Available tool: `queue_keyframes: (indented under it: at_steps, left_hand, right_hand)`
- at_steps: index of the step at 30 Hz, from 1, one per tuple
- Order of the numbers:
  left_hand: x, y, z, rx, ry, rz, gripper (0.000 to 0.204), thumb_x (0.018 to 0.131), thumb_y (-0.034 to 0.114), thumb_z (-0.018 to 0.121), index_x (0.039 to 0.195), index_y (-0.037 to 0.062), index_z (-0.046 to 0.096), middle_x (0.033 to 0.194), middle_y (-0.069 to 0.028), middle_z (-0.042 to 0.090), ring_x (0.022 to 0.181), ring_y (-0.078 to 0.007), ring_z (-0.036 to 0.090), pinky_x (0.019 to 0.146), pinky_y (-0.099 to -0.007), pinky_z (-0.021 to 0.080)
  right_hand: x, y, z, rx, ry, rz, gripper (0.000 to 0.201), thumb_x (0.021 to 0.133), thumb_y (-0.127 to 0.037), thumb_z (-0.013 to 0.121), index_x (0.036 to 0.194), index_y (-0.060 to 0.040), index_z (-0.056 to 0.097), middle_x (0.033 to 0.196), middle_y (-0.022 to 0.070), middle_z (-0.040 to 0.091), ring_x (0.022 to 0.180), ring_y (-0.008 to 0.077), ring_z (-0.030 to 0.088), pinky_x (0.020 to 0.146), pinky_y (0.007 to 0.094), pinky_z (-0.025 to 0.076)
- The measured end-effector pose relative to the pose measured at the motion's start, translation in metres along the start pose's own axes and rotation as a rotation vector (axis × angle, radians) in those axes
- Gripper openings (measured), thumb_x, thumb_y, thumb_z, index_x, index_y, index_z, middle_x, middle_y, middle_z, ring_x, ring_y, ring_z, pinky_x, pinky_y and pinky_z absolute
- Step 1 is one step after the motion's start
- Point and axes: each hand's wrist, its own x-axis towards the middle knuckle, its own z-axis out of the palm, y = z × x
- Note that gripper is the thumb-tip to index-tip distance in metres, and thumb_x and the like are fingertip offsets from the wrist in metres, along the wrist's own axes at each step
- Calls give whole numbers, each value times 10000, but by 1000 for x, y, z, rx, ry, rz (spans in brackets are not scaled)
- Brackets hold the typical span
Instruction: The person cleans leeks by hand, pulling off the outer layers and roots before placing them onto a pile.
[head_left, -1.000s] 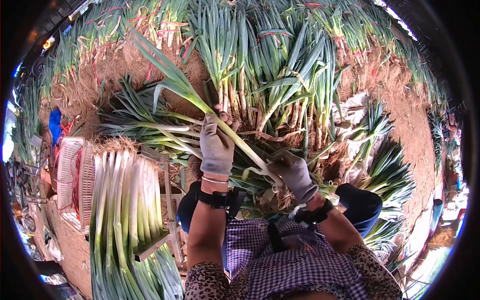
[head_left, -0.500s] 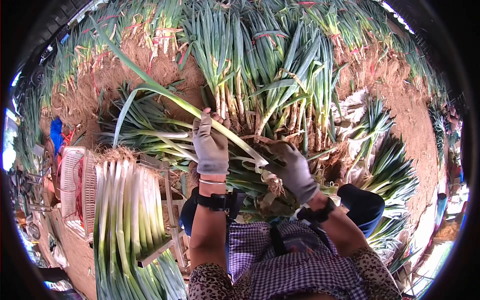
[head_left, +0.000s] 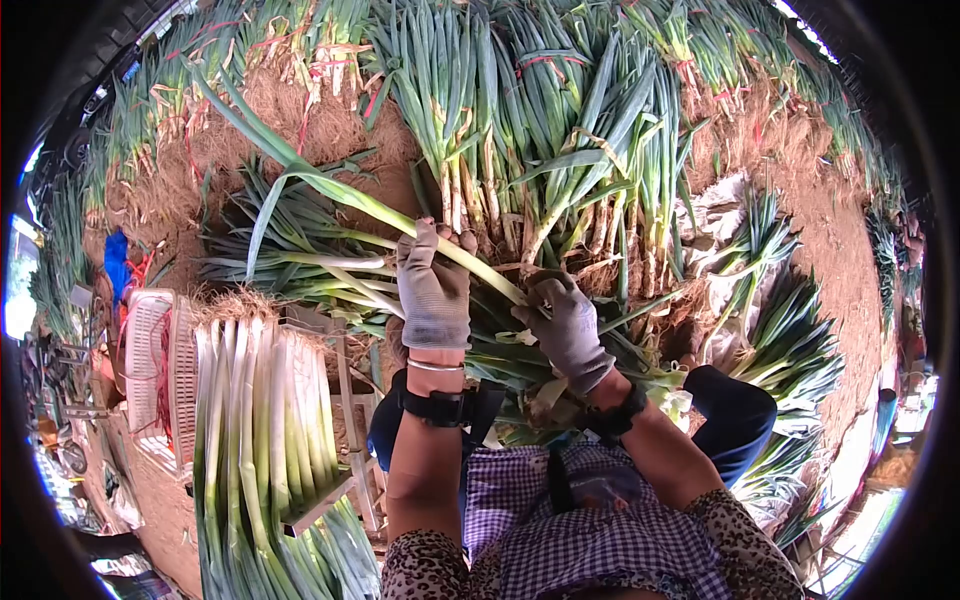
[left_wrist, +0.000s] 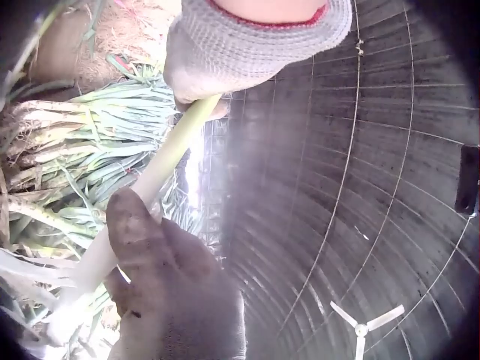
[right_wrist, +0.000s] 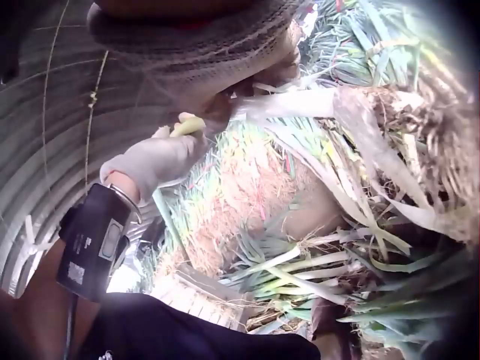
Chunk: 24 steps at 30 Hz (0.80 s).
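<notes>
A long green onion (head_left: 370, 206) slants across the middle of the head view, its leaves at upper left and its white end at lower right. The gloved left hand (head_left: 434, 292) grips its stalk around the middle. The gloved right hand (head_left: 572, 330) pinches the stalk near the white end, with fingers curled. In the left wrist view the pale stalk (left_wrist: 169, 154) runs between both gloves. Roots and loose pale peel (right_wrist: 367, 142) show beside the right hand (right_wrist: 217, 60) in the right wrist view; whether they are joined to the held stalk, I cannot tell.
Trimmed onions (head_left: 250, 420) lie stacked on a metal rack (head_left: 352, 400) at left, beside a white plastic basket (head_left: 150, 360). Loose onions (head_left: 320, 262) lie beyond the left hand. Upright bundles (head_left: 450, 110) stand ahead, and a leafy heap (head_left: 790, 350) lies at right.
The left hand first shifted left with the onion, then slightly right. The right hand has moved left and up, its fingers now closed at the white end. The view has shifted slightly.
</notes>
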Motion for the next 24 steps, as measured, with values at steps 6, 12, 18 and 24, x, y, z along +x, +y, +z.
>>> queue_keyframes:
  at_steps: [6,12,18,24]
  left_hand:
    - [-4,3,0,60,55,-18,96,922,123,636,956,92,552,826,-19,516,785,-148,536,818,-415,539]
    - [-10,-3,3,79,44,-33,101,907,90,638,957,86,550,846,-23,532,796,-163,551,793,-409,538]
    - [-21,-13,6,107,32,-66,101,899,69,638,953,85,555,855,-28,570,818,-177,591,838,-434,552]
    - [-39,-12,14,185,0,-45,94,904,80,641,976,96,584,846,3,551,817,-137,562,894,-459,526]
  right_hand:
    - [1,0,0,49,-30,77,353,774,-231,761,1039,-44,624,1019,136,639,904,336,645,754,398,523]
    - [6,-11,-1,85,16,10,330,847,-272,698,1074,-48,613,1001,146,651,893,341,647,745,414,523]
    - [18,-16,27,-7,99,84,228,939,-251,563,979,-28,589,882,213,628,803,414,616,669,462,490]
    - [20,47,29,236,-90,315,168,929,-195,560,926,-48,643,798,172,655,686,336,652,635,404,515]
